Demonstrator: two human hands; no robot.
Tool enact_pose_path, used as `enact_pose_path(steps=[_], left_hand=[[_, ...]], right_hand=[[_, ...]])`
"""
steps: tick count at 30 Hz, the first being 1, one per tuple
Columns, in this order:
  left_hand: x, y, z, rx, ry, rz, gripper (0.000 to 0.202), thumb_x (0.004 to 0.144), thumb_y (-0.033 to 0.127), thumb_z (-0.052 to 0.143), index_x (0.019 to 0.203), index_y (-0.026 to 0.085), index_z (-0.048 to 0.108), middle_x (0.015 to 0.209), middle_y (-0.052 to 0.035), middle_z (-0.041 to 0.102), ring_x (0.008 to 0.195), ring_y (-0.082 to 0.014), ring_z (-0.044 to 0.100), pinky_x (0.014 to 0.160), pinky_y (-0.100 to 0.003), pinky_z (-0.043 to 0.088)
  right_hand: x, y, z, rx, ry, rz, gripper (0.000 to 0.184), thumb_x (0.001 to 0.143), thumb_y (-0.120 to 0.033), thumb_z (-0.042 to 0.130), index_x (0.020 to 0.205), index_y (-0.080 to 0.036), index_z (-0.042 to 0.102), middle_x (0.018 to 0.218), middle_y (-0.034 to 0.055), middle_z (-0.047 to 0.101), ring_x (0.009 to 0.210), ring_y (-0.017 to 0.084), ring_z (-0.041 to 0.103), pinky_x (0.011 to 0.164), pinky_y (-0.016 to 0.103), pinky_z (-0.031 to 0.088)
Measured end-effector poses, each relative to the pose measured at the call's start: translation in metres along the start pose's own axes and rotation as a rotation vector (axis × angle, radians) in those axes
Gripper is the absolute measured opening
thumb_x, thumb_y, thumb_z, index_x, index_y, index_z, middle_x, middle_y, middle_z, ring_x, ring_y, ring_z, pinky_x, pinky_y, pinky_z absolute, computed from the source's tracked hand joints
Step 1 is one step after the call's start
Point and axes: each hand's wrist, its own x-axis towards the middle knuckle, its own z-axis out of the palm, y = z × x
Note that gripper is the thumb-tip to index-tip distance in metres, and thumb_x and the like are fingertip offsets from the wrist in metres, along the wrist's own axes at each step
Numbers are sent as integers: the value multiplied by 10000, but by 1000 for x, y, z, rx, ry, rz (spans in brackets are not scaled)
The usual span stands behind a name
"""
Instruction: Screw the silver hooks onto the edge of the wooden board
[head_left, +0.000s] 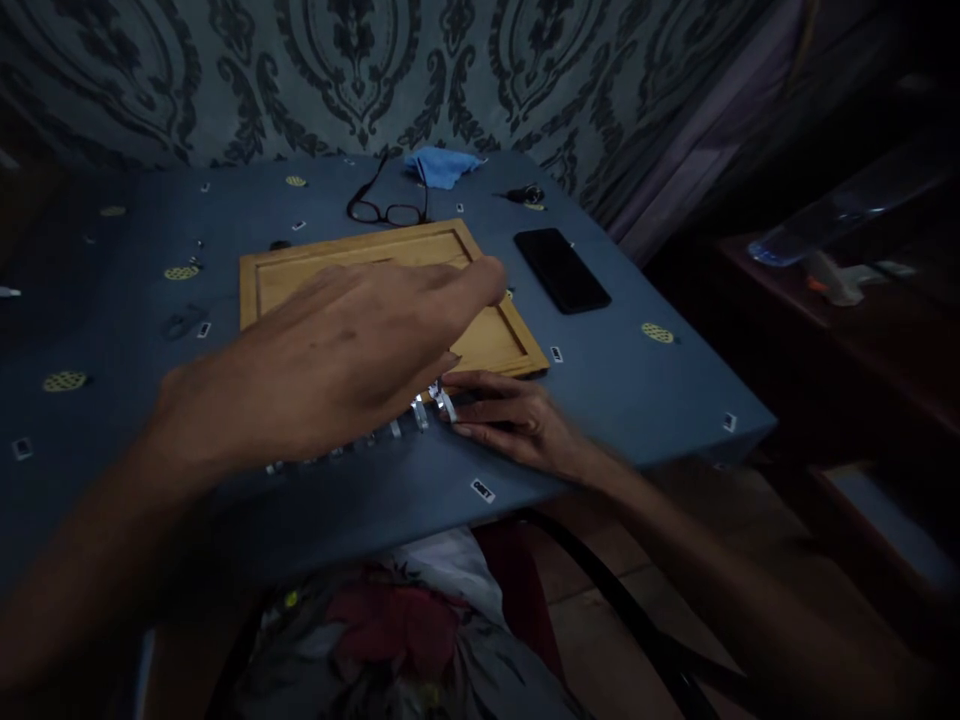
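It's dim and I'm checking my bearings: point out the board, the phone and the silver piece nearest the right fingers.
Board point(491, 342), head view: bare lower-right part of its panel.
Phone point(562, 270), head view: middle of its dark face.
Silver piece point(445, 402), head view: its shiny middle.

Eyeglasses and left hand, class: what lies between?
In the head view, a sliver of blue tablecloth, then the far side of the framed wooden board.

Smooth wooden tray point(495, 338), shiny metal-looking clips point(421, 412), glossy dark phone point(562, 268), soft blue cloth-like mask point(444, 167)
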Motion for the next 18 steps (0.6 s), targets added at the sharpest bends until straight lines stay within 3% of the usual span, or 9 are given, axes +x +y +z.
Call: enact_pose_path(steps=[7,13,18], left_hand=[[3,-1,1,33,-13,-14,303,1038,356,445,1327,335,530,866,28,656,927,-229,722,785,-346,519],[4,5,-6,78,-89,-21,327,1026,267,410,1318,258,555,812,-5,656,699,-203,644,653,-347,467],[4,2,2,-4,-40,-14,267,1042,382,453,1282,328,557,884,16,674,854,-222,690,729,-352,506]], right_hand=[[0,-3,-1,7,-1,2,165,998,-270,695,1045,-195,835,1394,142,742,1216,232,766,1030,357,640],[-1,-3,-1,7,-14,44,171,1000,-289,697,1063,-210,835,1417,126,731,1220,241,764,1028,381,647],[0,-3,-1,28,-3,36,161,993,-293,710,1054,-209,833,1407,124,738,1222,242,764,1025,383,651]])
